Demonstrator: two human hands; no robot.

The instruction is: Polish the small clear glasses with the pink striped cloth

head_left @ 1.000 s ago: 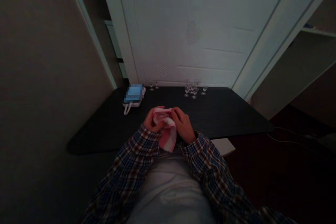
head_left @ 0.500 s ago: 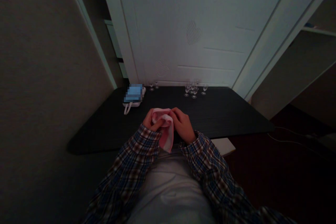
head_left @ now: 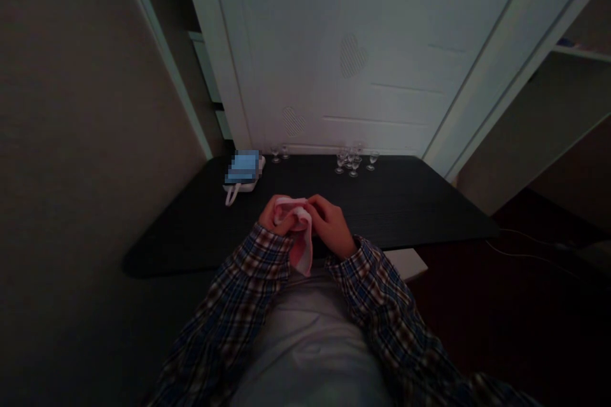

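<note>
Both my hands are together over the near edge of a black table (head_left: pixel 410 203), gripping a pink and white cloth (head_left: pixel 300 245). My left hand (head_left: pixel 274 217) is closed on the cloth's left top edge. My right hand (head_left: pixel 331 226) is closed on its right side. The cloth bunches between the fingers and its lower part hangs down toward my lap. Plaid sleeves cover both forearms.
A white device with a blurred blue top (head_left: pixel 243 172) lies at the table's back left. Several small stemmed glasses (head_left: pixel 353 162) stand along the far edge by the white panelled wall, two more (head_left: pixel 279 152) to their left. Shelving rises at right.
The cloth has been gathered in; less of it hangs below my hands than a second ago. The hands have stayed in nearly the same place.
</note>
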